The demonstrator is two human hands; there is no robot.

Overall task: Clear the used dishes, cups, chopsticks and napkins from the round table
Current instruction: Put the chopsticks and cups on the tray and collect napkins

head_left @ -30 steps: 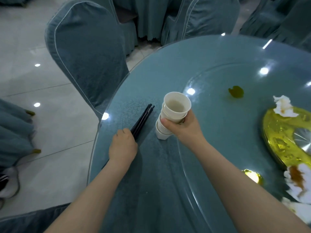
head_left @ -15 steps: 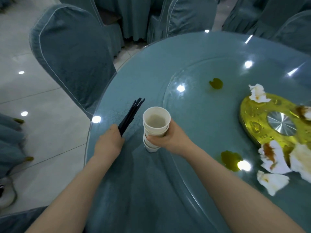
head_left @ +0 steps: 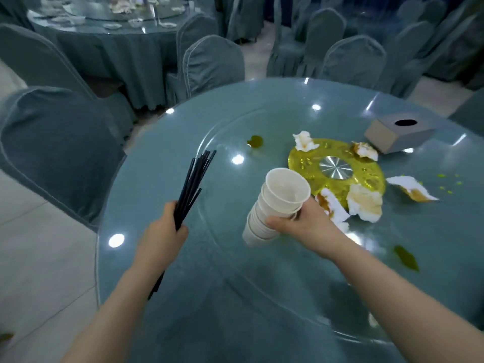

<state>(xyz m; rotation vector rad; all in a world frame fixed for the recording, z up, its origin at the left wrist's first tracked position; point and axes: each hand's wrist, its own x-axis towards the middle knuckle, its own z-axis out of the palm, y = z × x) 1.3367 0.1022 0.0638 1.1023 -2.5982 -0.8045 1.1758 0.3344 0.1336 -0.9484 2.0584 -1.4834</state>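
Left hand (head_left: 162, 231) grips black chopsticks (head_left: 195, 179); right hand (head_left: 305, 222) clutches stacked cups (head_left: 275, 203).

A tilted stack of white paper cups (head_left: 272, 205) and a fanned bundle of black chopsticks (head_left: 192, 187) are lifted, while stained crumpled napkins (head_left: 364, 203) lie around the yellow hub.

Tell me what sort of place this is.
Most likely a banquet hall or restaurant dining room. The round table has a glass turntable, covered chairs ring it, and a second round table behind carries used dishes.
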